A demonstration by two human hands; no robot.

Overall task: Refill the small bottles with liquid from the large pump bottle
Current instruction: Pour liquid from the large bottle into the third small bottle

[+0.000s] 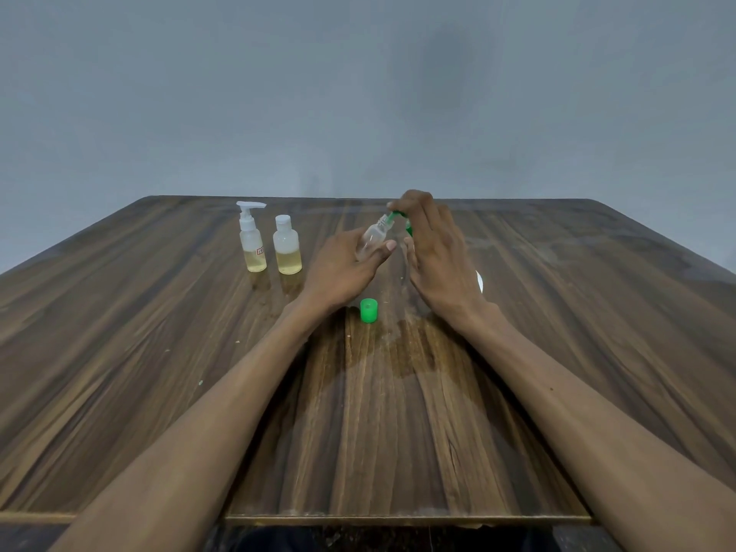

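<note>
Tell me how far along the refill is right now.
Done: two white-topped bottles stand at the back left, each partly filled with yellowish liquid, and a green cap is off, lying on the table. In hand: the left hand holds a tilted clear small bottle that looks empty, while the right hand grips a green part at its neck. Left: filling and recapping that bottle.

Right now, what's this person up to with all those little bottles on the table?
The person is working on a small clear bottle, gripped tilted in the left hand. The right hand pinches a green piece at its neck. A green cap lies on the wooden table near the wrists. Farther left stand a pump bottle and a white-capped bottle, both part full of yellowish liquid.
</note>
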